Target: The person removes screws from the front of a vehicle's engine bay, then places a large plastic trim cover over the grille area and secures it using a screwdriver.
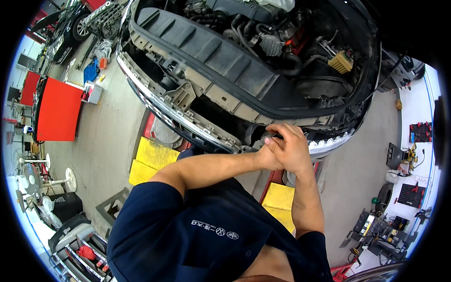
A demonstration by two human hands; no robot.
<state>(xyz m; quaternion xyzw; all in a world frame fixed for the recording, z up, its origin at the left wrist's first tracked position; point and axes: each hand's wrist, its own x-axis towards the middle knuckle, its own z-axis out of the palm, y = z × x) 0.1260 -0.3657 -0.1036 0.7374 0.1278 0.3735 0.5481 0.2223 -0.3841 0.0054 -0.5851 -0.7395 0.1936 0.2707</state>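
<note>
My two hands meet at the front edge of a car's open engine bay, above the metal front crossbar. My left hand comes in from the left and is closed, partly covered by the other hand; its thumb points up. My right hand lies across it with fingers bent and pressed together over the front panel near the headlight area. Whatever the fingers hold, if anything, is hidden beneath them. Just behind the hands runs a long black plastic cover along the front of the bay.
The engine and a yellow-capped box lie farther back. Yellow ramp plates are on the floor below the car. A red panel and fans stand left; tools and equipment line the right wall.
</note>
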